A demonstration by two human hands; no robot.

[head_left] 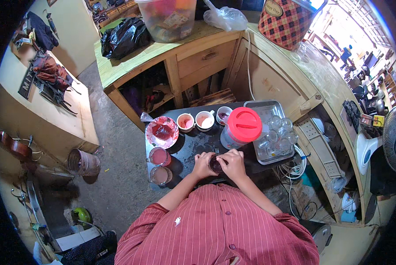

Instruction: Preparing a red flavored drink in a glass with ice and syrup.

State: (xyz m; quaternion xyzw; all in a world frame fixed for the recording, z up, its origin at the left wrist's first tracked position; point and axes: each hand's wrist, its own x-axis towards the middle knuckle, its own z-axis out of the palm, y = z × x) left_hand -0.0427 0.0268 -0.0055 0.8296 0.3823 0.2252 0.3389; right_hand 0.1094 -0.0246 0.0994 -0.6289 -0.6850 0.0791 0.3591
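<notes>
A glass of dark red liquid [214, 166] stands at the near side of the black table, between my hands. My left hand [202, 165] is closed around its left side. Over the rim, my right hand [234, 164] is closed with its fingertips pinched together; what they hold, if anything, is too small to make out. Beyond my right hand is a clear pitcher with a red lid [244, 124]. Two glasses of pinkish drink, one [158, 157] behind the other [160, 175], stand to the left.
A bowl with a red bag [162, 132] and three cups, the middle one white [204, 120], line the table's far side. A metal tray [262, 155] of upturned glasses lies at the right, beside coiled white cable [295, 168]. A wooden counter [171, 53] borders the back.
</notes>
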